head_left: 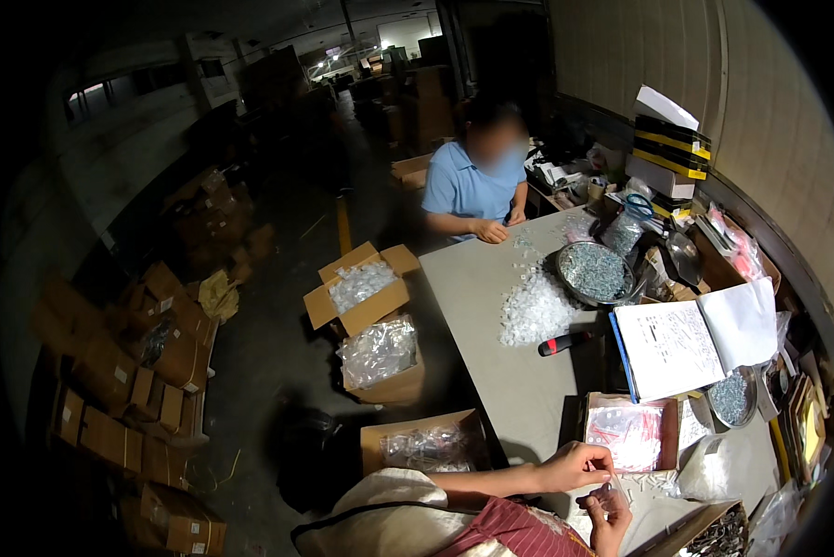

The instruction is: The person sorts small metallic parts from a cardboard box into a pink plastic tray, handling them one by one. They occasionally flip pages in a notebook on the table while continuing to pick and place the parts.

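My left hand (573,467) reaches in from the left over the near end of the table, its fingers pinched together. Just below it, my right hand (610,522) is closed with the fingertips up. Between them is a small clear plastic bag (608,498), which both hands appear to grip; its contents are too small to tell. Short white plastic pieces (656,482) lie on the table beside my hands. Just beyond stands an open carton (674,436) of pink-and-clear plastic bags. Nearest my right hand is a box (663,550) of dark metal parts.
Across the grey table (463,288), a co-worker in a blue shirt (472,190) handles small parts. White plastic pieces (536,308), a metal bowl of screws (595,273), a red-black cutter (565,343) and an open binder (672,339) lie there. Open cartons (389,383) stand left of the table.
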A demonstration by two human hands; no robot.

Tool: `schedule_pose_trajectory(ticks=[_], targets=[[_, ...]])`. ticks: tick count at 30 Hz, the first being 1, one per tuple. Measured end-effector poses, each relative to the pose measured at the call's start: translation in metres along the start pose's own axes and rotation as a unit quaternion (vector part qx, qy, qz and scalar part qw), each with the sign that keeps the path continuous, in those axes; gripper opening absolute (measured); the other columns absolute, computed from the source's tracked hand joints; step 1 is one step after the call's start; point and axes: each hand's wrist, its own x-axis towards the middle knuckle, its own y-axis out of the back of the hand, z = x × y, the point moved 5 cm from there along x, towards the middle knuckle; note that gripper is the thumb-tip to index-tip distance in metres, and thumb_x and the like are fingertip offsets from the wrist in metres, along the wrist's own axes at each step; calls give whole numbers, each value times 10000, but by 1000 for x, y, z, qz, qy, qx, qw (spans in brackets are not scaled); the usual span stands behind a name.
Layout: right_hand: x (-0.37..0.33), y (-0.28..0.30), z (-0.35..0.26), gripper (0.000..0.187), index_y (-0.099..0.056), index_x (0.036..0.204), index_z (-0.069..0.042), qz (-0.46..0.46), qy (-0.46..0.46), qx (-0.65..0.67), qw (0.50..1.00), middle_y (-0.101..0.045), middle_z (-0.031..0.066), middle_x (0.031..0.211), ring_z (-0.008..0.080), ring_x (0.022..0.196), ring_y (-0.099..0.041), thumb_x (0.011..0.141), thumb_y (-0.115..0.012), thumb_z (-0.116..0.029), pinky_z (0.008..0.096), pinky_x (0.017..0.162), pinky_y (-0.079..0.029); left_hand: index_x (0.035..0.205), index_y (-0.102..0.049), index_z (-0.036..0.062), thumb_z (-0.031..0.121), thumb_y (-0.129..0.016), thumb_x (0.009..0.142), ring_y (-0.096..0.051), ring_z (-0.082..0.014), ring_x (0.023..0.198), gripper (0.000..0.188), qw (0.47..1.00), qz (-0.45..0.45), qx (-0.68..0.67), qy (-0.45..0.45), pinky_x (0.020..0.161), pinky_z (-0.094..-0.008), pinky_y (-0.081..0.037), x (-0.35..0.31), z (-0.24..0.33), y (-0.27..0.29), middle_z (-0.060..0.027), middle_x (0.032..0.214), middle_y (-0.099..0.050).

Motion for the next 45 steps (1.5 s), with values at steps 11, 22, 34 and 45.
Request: schedule_pose_trajectory(ticks=[11, 22, 34, 45], targets=[[-1, 6, -44, 262, -620, 1203, -51, 12, 83, -150, 985, -651, 122, 1178, 212, 1104, -591, 966, -713, -116, 359, 990, -477, 900, -631, 11, 35, -676, 843, -675, -275, 727, 76, 976, 55, 183, -103, 639, -364, -528, -4, 7, -11, -111, 823, -672], [7, 0, -63, 107, -602, 904, 37, 14, 166, -195, 967, -607, 47, 838, 115, 805, -541, 928, -671, -41, 265, 723, -451, 888, -648, 20, 101, -720, 825, -665, -345, 772, 125, 971, 11, 207, -116, 679, -418, -517, -8, 3, -10, -133, 836, -674], [7, 13, -52, 36, -559, 845, 8, 15, 166, -164, 972, -538, 5, 798, 71, 725, -475, 840, -593, -1, 230, 640, -394, 885, -614, 7, 60, -666, 875, -648, -154, 772, 74, 994, 33, 90, -53, 714, -311, -507, -8, 5, 0, -72, 816, -666], [14, -20, -58, 63, -584, 797, 13, -10, 50, -21, 998, -604, 53, 785, 144, 796, -550, 756, -623, -13, 291, 780, -441, 1001, -602, 43, 139, -566, 984, -621, -102, 910, 104, 957, 48, -258, 122, 862, -292, -502, -24, -52, 24, -31, 969, -664]])
